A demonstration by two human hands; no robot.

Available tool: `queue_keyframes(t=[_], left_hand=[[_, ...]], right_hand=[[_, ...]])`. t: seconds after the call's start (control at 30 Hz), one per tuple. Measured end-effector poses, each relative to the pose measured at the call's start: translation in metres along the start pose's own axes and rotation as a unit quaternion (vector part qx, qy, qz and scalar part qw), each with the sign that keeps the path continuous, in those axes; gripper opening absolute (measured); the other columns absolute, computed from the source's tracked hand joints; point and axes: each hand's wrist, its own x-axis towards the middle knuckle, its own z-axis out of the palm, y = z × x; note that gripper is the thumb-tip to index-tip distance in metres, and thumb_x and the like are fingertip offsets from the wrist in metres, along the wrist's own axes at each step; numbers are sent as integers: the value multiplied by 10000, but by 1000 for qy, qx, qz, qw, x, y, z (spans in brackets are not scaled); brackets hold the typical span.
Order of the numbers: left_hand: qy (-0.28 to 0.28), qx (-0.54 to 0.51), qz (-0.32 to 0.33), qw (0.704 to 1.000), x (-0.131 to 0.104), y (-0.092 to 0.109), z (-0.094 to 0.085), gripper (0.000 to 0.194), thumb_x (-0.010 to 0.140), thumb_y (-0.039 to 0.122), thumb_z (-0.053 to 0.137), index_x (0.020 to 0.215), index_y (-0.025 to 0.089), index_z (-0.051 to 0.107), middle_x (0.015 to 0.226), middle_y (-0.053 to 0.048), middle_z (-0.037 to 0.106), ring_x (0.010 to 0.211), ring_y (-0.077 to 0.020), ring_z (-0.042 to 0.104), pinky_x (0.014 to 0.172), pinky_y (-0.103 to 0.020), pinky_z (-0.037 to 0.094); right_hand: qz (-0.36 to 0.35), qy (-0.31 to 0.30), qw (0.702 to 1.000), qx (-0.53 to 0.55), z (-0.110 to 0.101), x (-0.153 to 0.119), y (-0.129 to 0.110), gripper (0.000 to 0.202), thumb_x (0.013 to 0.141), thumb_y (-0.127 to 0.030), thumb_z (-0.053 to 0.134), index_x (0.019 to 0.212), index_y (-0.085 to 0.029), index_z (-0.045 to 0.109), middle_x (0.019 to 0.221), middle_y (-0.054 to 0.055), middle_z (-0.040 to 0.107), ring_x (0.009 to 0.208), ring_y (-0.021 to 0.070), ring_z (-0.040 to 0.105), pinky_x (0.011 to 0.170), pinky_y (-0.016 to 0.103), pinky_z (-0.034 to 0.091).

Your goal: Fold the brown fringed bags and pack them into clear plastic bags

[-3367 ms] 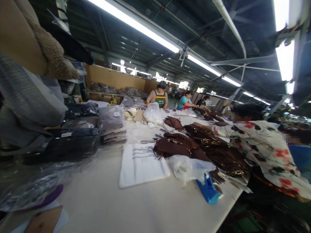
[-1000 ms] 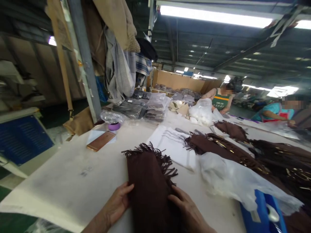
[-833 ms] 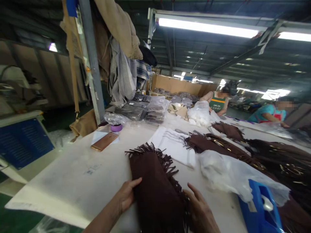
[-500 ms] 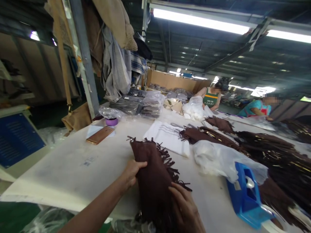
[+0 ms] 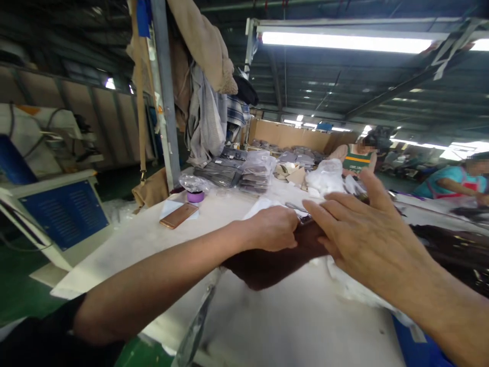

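Dark brown cloth [image 5: 263, 267], 1 piece, held over the tabletop [image 5: 305, 311].
Left hand [image 5: 277, 228]: fingers closed on the cloth's upper edge. Right hand [image 5: 362, 232]: fingers spread wide at its right end, contact unclear. Farther left: 1 phone [image 5: 179, 216], 1 purple ring [image 5: 195, 196].

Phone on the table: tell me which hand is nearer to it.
Left. The left hand, closed on the brown cloth, is to the right of the phone; the right hand, spread open at the cloth's right side, is farther right.
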Motion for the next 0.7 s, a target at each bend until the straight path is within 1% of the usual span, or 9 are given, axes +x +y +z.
queue_keyframes(t=[0.07,0.13,0.2,0.3,0.37,0.47,0.57,0.63,0.7], left_hand=[[-75,71,25,994,-5,-5,13,90,687,241,665,701,152,662,518,21,480,539,-136,456,482,-242,282],[-108,57,24,992,-16,-20,27,156,679,312,713,732,169,677,542,21,509,548,-134,478,473,-234,283],[-115,58,12,992,-32,-43,42,194,632,344,757,729,190,688,553,17,533,565,-146,510,478,-237,278],[-99,90,-47,990,-57,-79,63,202,552,272,783,716,201,689,573,5,565,626,-190,560,495,-244,266],[-93,43,-99,990,-68,-96,74,221,523,227,770,723,199,679,609,15,589,651,-188,571,499,-229,286],[-103,-55,-137,984,-72,-110,83,208,529,183,729,726,172,661,626,47,591,639,-145,569,499,-187,339],[-99,-49,-124,986,-60,-110,72,151,542,130,658,691,154,650,587,61,568,607,-129,557,492,-178,342],[-69,-6,-107,992,-46,-105,50,112,543,106,628,641,160,634,563,56,548,603,-133,540,514,-198,324],[-21,48,-92,994,-30,-96,20,100,563,82,604,615,167,612,552,41,517,633,-148,529,566,-227,311]], right_hand=[[5,-133,989,58,9,0,3,81,676,-150,649,736,-205,644,670,14,647,718,220,629,787,401,446],[14,-219,968,120,24,-10,2,114,662,-191,699,615,-229,602,630,-13,640,659,188,627,607,296,407],[22,-239,959,153,41,-25,2,162,640,-219,729,576,-241,582,620,-20,634,635,176,624,540,272,343],[42,-233,955,176,61,-44,6,196,631,-249,735,541,-251,561,584,-31,601,562,157,594,492,269,269],[63,-237,951,187,69,-51,10,183,643,-252,725,551,-252,567,586,-42,598,553,148,581,484,263,243],[88,-269,940,191,72,-51,15,170,658,-246,720,561,-242,580,588,-49,599,579,140,576,497,247,248],[114,-294,931,186,70,-46,23,153,658,-248,735,590,-238,598,619,-49,610,624,137,585,524,237,282],[141,-276,934,180,67,-44,32,157,662,-271,739,605,-232,597,638,-49,607,626,131,582,530,232,298],[167,-232,942,173,64,-43,43,152,680,-282,721,623,-226,592,652,-46,600,615,124,574,524,225,311]])
